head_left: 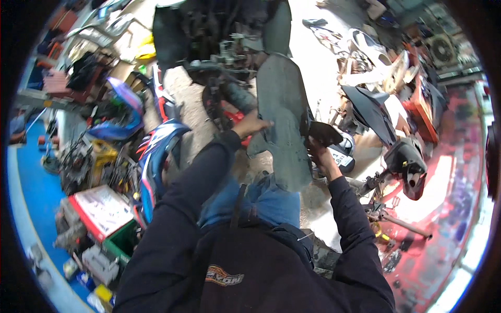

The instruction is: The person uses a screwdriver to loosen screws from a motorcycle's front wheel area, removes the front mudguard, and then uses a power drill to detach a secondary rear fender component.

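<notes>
A long, dark grey plastic mudguard (284, 99) with a rounded far end is held up in front of my body, its near end above my jeans. My left hand (251, 125) grips its left edge, thumb lying on the upper face. On the other side my right hand (324, 158) is closed at the right edge, by a black bracket-like piece (324, 133); part of those fingers is in shadow. Just beyond the mudguard stands a partly stripped motorbike (229, 52), with bare mechanical parts showing between dark side panels.
Blue and red body panels (155, 156) lie to my left, near a purple-blue curved panel (128, 112). A red-edged box (102, 211) sits nearer. Black fairing pieces (370, 112) and an exhaust silencer (407, 164) are on the right, by a red-stained floor (443, 208).
</notes>
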A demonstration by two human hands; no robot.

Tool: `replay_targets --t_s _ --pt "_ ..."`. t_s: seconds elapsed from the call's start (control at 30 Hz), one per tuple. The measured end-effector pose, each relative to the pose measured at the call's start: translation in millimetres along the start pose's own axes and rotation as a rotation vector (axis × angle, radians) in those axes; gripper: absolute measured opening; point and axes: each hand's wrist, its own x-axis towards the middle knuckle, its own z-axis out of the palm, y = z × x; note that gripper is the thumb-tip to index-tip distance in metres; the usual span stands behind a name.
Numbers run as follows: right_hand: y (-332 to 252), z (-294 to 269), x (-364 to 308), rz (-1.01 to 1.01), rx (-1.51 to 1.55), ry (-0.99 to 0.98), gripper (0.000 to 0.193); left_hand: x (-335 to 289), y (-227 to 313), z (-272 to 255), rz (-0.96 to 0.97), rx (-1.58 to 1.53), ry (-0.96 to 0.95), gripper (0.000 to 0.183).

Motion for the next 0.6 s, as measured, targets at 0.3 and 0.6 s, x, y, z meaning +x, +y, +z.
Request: replay_targets --t_s 0.3,0.6 --pt "-61 76 -61 0.26 -0.575 -0.193 0.042 -167 -7 -19 -0.239 -0.019 0.179 0.059" --pt "-65 245 -22 0.254 -0.803 -0.606 0.039 -289 -44 -112 -0.207 -0.063 0.562 0.035"
